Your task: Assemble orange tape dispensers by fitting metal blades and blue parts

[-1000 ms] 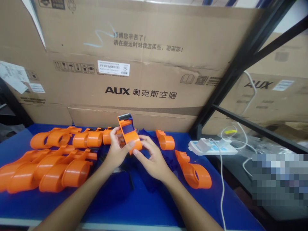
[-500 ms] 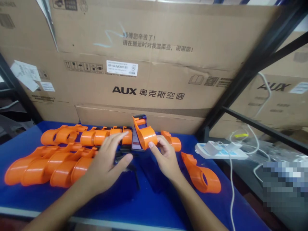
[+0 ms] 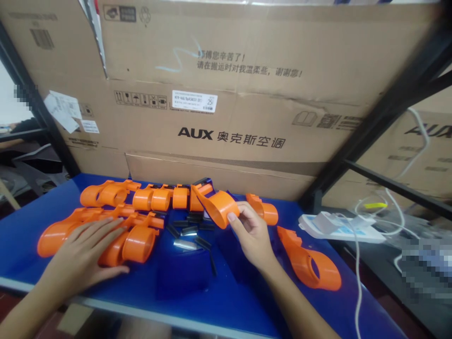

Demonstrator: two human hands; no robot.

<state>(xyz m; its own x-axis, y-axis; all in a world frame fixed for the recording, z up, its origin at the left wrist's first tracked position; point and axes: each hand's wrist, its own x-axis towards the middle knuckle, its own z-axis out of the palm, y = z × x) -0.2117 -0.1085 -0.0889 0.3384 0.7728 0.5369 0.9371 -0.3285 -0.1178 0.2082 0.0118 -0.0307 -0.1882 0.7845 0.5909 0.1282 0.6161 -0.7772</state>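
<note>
My right hand (image 3: 253, 233) pinches an orange plastic loop-shaped part (image 3: 219, 210) by its rounded end, above the table. Its far end carries a dark piece and something translucent blue. My left hand (image 3: 92, 249) reaches over the front group of orange looped parts (image 3: 139, 245), its fingers stretched out and the thumb apart. It covers some of them; whether it touches them I cannot tell. Between my hands lie several short black strips (image 3: 189, 230) and a shiny silver strip (image 3: 185, 244).
A back row of orange parts (image 3: 113, 194) stands along the carton (image 3: 226, 162). Two more orange parts lie on the right, one near the front (image 3: 326, 275). A white power strip (image 3: 318, 230) with cables borders the blue table (image 3: 183, 303) at right.
My left hand has moved left, from beside the held part to over the front orange group, uncovering the black and silver strips. My right hand still holds its part, now slightly lower.
</note>
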